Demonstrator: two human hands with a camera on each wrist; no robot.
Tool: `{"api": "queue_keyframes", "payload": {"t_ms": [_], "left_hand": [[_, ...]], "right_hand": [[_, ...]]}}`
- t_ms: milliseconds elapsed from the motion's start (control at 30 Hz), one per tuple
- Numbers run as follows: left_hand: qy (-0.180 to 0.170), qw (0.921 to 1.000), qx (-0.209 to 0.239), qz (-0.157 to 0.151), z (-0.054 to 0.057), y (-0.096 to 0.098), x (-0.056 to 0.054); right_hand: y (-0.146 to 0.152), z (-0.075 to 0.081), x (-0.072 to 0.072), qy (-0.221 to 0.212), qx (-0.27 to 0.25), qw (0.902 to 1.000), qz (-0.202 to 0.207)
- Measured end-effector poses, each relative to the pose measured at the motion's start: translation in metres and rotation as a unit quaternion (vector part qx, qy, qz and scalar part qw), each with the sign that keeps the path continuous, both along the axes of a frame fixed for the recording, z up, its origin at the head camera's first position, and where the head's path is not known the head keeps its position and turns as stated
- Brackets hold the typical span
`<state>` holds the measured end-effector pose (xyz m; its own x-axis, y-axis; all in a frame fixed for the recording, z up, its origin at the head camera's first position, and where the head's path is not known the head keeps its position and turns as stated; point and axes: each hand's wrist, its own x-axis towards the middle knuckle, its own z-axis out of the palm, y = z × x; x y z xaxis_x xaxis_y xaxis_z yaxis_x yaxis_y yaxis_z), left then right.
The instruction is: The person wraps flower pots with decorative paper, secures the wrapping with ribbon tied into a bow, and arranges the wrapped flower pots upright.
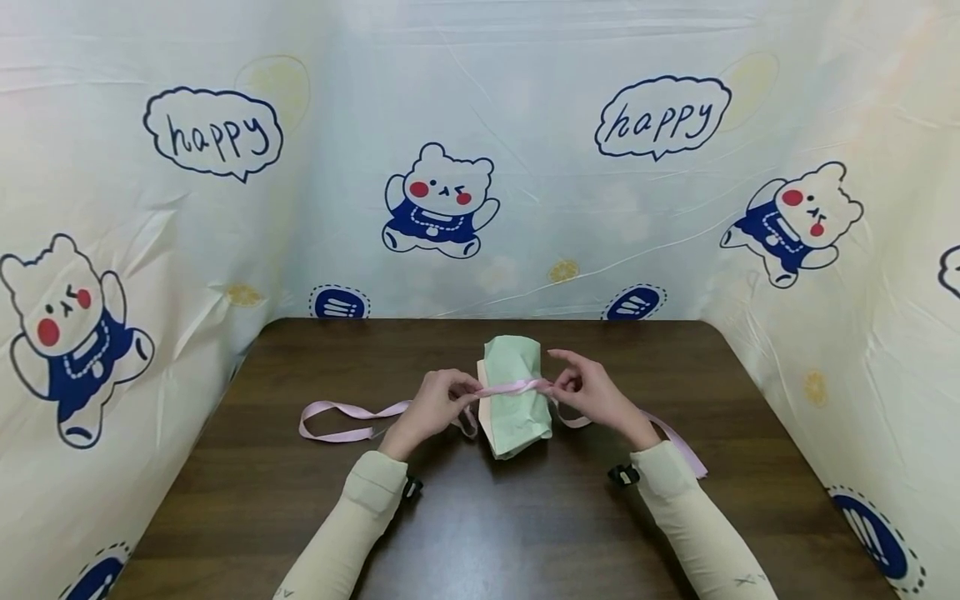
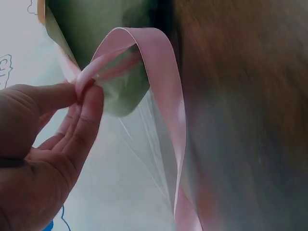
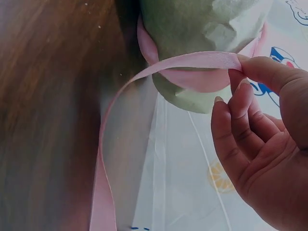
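Observation:
A bundle wrapped in pale green paper [image 1: 517, 425] lies on the table, with a cream-coloured edge along its left side. Across its middle runs a pink ribbon [image 1: 513, 388], crossed or twisted over the paper. At the bundle's left side my left hand [image 1: 433, 407] pinches the ribbon between thumb and fingertips; the left wrist view shows a length of ribbon [image 2: 163, 82] looping down from there. On the other side my right hand [image 1: 596, 392] pinches the ribbon [image 3: 202, 60] between thumb and index finger, its other fingers loosely bent.
Loose ribbon lies in a loop on the brown table [image 1: 480, 533] to the left, and another tail [image 1: 678, 446] trails under the right wrist. A pale printed curtain [image 1: 540, 100] with bears encloses the back and sides.

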<state>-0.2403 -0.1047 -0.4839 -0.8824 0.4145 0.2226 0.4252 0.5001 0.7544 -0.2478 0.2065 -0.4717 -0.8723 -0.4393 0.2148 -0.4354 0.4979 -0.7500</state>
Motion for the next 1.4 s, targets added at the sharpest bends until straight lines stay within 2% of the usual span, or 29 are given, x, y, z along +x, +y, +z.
{"api": "queue_keyframes", "payload": {"t_ms": [167, 333, 433, 633, 833, 1000, 1133, 1400], "left_hand": [[0.026, 0.9987, -0.035, 0.026, -0.001, -0.011, -0.002], [0.023, 0.9979, -0.05, 0.035, -0.001, -0.021, -0.003], [0.018, 0.9978, -0.055, 0.031, -0.001, -0.025, -0.002], [0.028, 0.997, -0.069, 0.019, -0.003, -0.033, 0.0], [0.037, 0.9966, -0.073, 0.002, -0.003, -0.044, 0.003], [0.034, 0.9966, -0.072, -0.017, 0.0, -0.052, 0.005], [0.026, 0.9967, -0.074, -0.021, 0.002, -0.055, 0.008], [0.033, 0.9938, -0.102, -0.029, 0.004, -0.057, 0.002]], "right_hand": [[0.008, 0.0, 0.0, 0.006, 0.012, 0.9999, -0.007], [0.012, -0.001, 0.001, -0.013, 0.015, 0.9998, -0.002], [0.014, -0.003, 0.001, -0.027, 0.018, 0.9995, 0.005], [0.02, -0.006, 0.002, -0.024, 0.033, 0.999, 0.021], [0.029, -0.006, 0.005, -0.044, 0.033, 0.9973, 0.049], [0.036, -0.002, 0.008, -0.071, 0.029, 0.995, 0.064], [0.041, 0.002, 0.009, -0.077, 0.032, 0.9941, 0.07], [0.049, 0.007, 0.01, -0.077, 0.054, 0.9928, 0.075]]}}
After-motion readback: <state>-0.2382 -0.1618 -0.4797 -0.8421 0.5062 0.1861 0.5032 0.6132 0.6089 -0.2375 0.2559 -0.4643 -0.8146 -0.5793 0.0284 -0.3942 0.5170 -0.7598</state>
